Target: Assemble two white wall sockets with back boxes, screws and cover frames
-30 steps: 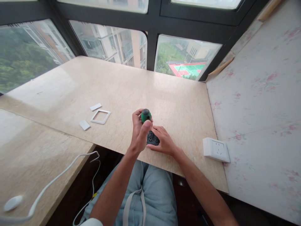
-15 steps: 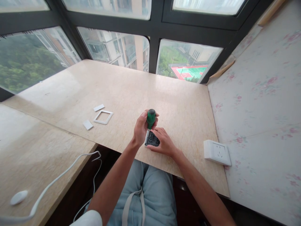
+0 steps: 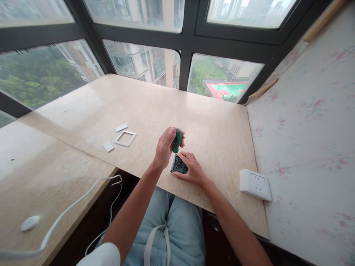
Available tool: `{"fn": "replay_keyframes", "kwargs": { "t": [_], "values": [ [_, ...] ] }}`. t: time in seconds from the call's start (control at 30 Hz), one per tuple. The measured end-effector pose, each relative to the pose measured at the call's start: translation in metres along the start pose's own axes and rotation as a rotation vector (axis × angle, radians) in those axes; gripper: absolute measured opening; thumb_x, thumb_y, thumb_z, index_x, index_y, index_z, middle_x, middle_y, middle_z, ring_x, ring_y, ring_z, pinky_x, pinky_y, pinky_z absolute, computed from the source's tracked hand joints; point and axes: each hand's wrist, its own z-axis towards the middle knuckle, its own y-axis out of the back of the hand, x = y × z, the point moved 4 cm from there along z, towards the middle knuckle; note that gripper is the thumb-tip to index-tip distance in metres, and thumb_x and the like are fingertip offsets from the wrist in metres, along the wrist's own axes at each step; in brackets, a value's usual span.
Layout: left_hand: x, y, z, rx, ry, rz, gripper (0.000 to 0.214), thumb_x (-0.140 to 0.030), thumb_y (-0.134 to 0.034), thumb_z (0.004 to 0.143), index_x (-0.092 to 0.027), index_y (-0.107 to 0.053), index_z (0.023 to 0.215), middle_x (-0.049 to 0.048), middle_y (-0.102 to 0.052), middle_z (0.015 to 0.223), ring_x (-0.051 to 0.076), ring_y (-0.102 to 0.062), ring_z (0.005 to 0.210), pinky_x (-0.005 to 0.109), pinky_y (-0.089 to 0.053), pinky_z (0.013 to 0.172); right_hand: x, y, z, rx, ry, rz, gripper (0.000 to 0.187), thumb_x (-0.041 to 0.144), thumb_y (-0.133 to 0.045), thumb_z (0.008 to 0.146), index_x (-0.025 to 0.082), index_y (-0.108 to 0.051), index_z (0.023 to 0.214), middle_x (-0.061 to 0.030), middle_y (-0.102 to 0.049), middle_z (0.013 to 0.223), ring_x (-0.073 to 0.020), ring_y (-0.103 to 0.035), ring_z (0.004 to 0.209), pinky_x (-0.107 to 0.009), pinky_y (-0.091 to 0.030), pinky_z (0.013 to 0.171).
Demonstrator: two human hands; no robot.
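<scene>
My left hand [image 3: 164, 147] is closed around the green handle of a screwdriver [image 3: 176, 140], held upright with its tip down on a dark switch module [image 3: 179, 165]. The module lies on the marble counter [image 3: 155, 107] near its front edge. My right hand [image 3: 193, 169] presses on the module's right side, fingers curled over it. The screwdriver's tip is hidden between my hands.
A white square frame [image 3: 125, 138] and two small white rocker plates [image 3: 108, 146] [image 3: 121, 128] lie to the left. A white wall socket [image 3: 255, 184] sits on the right wall. A white cable [image 3: 72, 207] with an inline switch [image 3: 30, 223] runs across the lower counter at left.
The view has tilted a little, so everything sits slightly lower and further right. My left hand has shifted its grip lower over the screwdriver handle; the right hand stays on the module.
</scene>
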Motion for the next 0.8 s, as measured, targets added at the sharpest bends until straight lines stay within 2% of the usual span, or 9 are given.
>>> {"fn": "replay_keyframes", "kwargs": {
  "t": [0.1, 0.2, 0.3, 0.43, 0.53, 0.63, 0.7, 0.8],
  "values": [
    [-0.006, -0.001, 0.002, -0.047, -0.024, -0.066, 0.031, -0.048, -0.052, 0.090, -0.018, -0.055, 0.083, -0.0001, -0.058, 0.068, 0.009, -0.052, 0.050, 0.022, -0.040, 0.047, 0.000, 0.000, 0.000, -0.007, -0.007, 0.006, 0.070, 0.045, -0.073, 0.077, 0.021, -0.049, 0.137, -0.0152, -0.057, 0.128, -0.0320, -0.051, 0.119, -0.051, -0.043, 0.103],
    [-0.003, -0.004, 0.002, -0.008, -0.020, -0.142, 0.031, -0.050, -0.051, 0.089, -0.020, -0.046, 0.083, -0.0045, -0.053, 0.061, 0.007, -0.042, 0.040, 0.019, -0.030, 0.038, 0.000, 0.000, 0.000, -0.002, -0.008, 0.008, 0.070, 0.044, -0.074, 0.076, 0.020, -0.050, 0.137, -0.0154, -0.057, 0.127, -0.0318, -0.051, 0.119, -0.050, -0.044, 0.103],
    [0.002, -0.006, -0.001, 0.068, -0.047, -0.155, 0.039, -0.057, -0.058, 0.085, -0.022, -0.041, 0.087, -0.0061, -0.052, 0.071, 0.003, -0.038, 0.038, 0.017, -0.025, 0.036, 0.000, 0.000, 0.000, 0.001, -0.009, 0.002, 0.068, 0.044, -0.074, 0.076, 0.021, -0.050, 0.136, -0.0153, -0.057, 0.127, -0.0318, -0.052, 0.118, -0.050, -0.044, 0.102],
    [0.009, -0.005, -0.007, 0.062, -0.078, -0.096, 0.041, -0.046, -0.071, 0.081, -0.023, -0.039, 0.089, -0.0053, -0.051, 0.087, -0.001, -0.040, 0.040, 0.015, -0.027, 0.035, -0.001, 0.000, 0.000, -0.004, -0.010, 0.000, 0.065, 0.044, -0.073, 0.077, 0.021, -0.052, 0.133, -0.0156, -0.057, 0.127, -0.0321, -0.052, 0.116, -0.050, -0.044, 0.101],
    [0.007, -0.002, -0.008, 0.010, -0.139, -0.041, 0.035, -0.047, -0.068, 0.084, -0.021, -0.045, 0.088, -0.0039, -0.053, 0.084, 0.002, -0.046, 0.046, 0.017, -0.035, 0.040, -0.001, 0.000, 0.000, -0.009, -0.002, 0.005, 0.068, 0.045, -0.073, 0.076, 0.022, -0.050, 0.136, -0.0158, -0.057, 0.128, -0.0332, -0.052, 0.117, -0.051, -0.044, 0.101],
    [0.002, 0.000, -0.008, -0.008, -0.150, 0.045, 0.032, -0.051, -0.060, 0.089, -0.019, -0.056, 0.088, 0.0002, -0.056, 0.078, 0.010, -0.057, 0.062, 0.022, -0.047, 0.054, 0.000, 0.000, 0.000, -0.011, 0.008, 0.011, 0.068, 0.044, -0.073, 0.076, 0.022, -0.049, 0.136, -0.0159, -0.057, 0.128, -0.0335, -0.052, 0.118, -0.052, -0.043, 0.101],
    [0.000, 0.001, -0.008, -0.005, -0.112, 0.090, 0.035, -0.051, -0.054, 0.092, -0.018, -0.062, 0.087, 0.0030, -0.058, 0.078, 0.012, -0.057, 0.068, 0.024, -0.047, 0.057, 0.000, 0.000, 0.000, -0.014, 0.006, 0.013, 0.066, 0.042, -0.074, 0.076, 0.021, -0.051, 0.134, -0.0159, -0.057, 0.127, -0.0329, -0.052, 0.117, -0.051, -0.044, 0.101],
    [-0.005, -0.002, -0.007, 0.003, -0.092, 0.088, 0.036, -0.049, -0.048, 0.095, -0.017, -0.064, 0.090, 0.0027, -0.058, 0.072, 0.012, -0.055, 0.063, 0.024, -0.044, 0.054, 0.000, 0.001, 0.000, -0.014, 0.002, 0.015, 0.065, 0.042, -0.075, 0.076, 0.018, -0.052, 0.132, -0.0163, -0.058, 0.126, -0.0321, -0.052, 0.116, -0.050, -0.044, 0.102]
  ]
}}
